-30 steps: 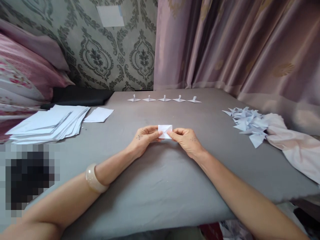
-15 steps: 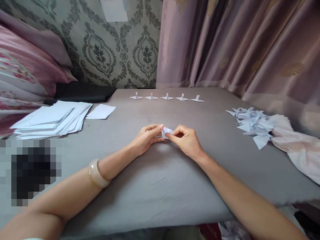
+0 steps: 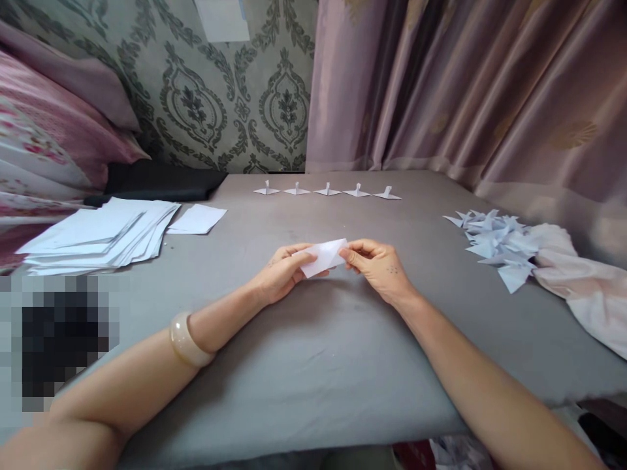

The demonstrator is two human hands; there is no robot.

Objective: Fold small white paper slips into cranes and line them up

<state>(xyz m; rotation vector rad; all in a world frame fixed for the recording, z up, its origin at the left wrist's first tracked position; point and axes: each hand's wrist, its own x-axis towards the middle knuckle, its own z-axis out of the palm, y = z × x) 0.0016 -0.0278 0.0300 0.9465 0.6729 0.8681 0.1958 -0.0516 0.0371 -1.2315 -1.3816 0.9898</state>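
A small folded piece of white paper (image 3: 324, 256) is held between my two hands above the middle of the table. My left hand (image 3: 288, 269) grips its left end, thumb on top and fingers underneath. At the right end, the thumb and fingertips of my right hand (image 3: 375, 264) pinch the paper's edge. The broad face of the paper tilts up toward me; its underside is hidden.
Several folded paper birds (image 3: 328, 189) stand in a row at the back of the grey-covered table (image 3: 304, 365). More folded paper pieces (image 3: 502, 238) are heaped at the right beside a pale cloth (image 3: 573, 281). White sheets (image 3: 108, 228) are stacked at the left, near a smaller paper pile (image 3: 198, 219).
My right hand has moved a little to the right, away from the left one. The paper between them now shows a wider, flatter face.
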